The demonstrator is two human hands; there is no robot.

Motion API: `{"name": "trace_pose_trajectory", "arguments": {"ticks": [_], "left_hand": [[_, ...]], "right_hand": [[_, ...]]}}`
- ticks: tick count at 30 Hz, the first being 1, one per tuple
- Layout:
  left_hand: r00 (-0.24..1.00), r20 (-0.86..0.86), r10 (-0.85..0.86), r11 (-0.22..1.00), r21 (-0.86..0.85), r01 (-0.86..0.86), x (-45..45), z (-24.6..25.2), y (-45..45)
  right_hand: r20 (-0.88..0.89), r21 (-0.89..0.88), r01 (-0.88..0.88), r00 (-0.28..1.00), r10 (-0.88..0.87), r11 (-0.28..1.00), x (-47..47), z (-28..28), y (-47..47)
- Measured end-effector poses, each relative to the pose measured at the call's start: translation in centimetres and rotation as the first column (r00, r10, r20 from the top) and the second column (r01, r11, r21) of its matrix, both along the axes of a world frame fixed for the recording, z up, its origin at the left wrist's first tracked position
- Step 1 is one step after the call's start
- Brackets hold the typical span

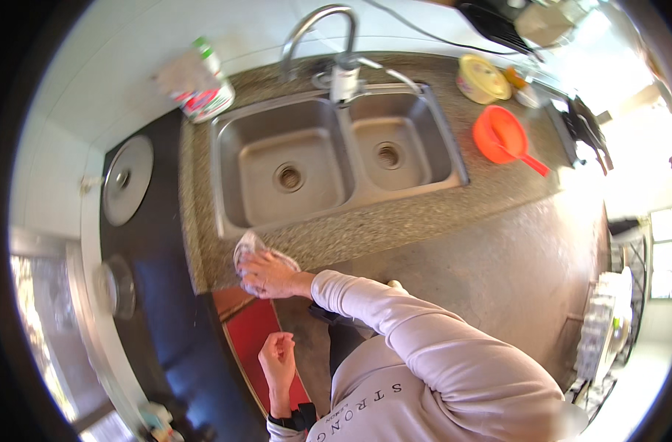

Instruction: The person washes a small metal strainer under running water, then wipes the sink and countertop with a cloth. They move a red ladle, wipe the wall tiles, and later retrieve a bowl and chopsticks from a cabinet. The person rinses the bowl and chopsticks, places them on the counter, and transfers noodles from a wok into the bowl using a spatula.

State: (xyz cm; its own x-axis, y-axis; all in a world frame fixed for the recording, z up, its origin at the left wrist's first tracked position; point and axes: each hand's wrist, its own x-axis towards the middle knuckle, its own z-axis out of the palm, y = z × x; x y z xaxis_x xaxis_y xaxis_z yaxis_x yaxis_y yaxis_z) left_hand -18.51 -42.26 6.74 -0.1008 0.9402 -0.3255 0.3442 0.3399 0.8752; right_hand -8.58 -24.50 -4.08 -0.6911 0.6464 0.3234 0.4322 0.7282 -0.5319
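Observation:
My right hand (268, 274) presses a crumpled light cloth (250, 246) onto the front left part of the speckled stone countertop (325, 235), just below the corner of the sink. My left hand (278, 359) is held in the air over a red cabinet front (253, 342), its fingers curled and nothing seen in them. Beyond the right hand lies a stainless steel double-bowl sink (292, 149), both bowls without dishes. A curved metal faucet (319, 14) with a white attachment (345, 80) rises behind it.
Left of the sink stand a bottle with a green cap (209, 83) and, on a black surface, a round lid (129, 179) and a glass bowl (120, 287). To the right are an orange-red dipper (500, 134), a yellow tub (482, 79) and a stove edge (560, 127).

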Motion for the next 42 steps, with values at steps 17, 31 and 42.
{"name": "trace_pose_trajectory", "arguments": {"ticks": [17, 31, 42], "left_hand": [[0.744, 0.188, -0.641, 0.767, 0.134, 0.628, 21.9, 2.8, 13.4], [0.474, 0.860, 0.190, 0.636, -0.475, 0.608, 75.6, -4.7, 21.6], [0.541, 0.679, 0.496, 0.738, -0.658, 0.149, 70.2, -3.5, 21.3]], "right_hand": [[0.274, -0.090, 0.872, 0.486, -0.830, 0.482, 51.1, 1.3, -6.1], [0.260, -0.025, 0.930, 0.359, -0.896, 0.366, 87.9, -0.6, -1.6], [0.263, -0.084, 0.904, 0.426, -0.866, 0.419, 88.1, 1.1, -2.3]]}}
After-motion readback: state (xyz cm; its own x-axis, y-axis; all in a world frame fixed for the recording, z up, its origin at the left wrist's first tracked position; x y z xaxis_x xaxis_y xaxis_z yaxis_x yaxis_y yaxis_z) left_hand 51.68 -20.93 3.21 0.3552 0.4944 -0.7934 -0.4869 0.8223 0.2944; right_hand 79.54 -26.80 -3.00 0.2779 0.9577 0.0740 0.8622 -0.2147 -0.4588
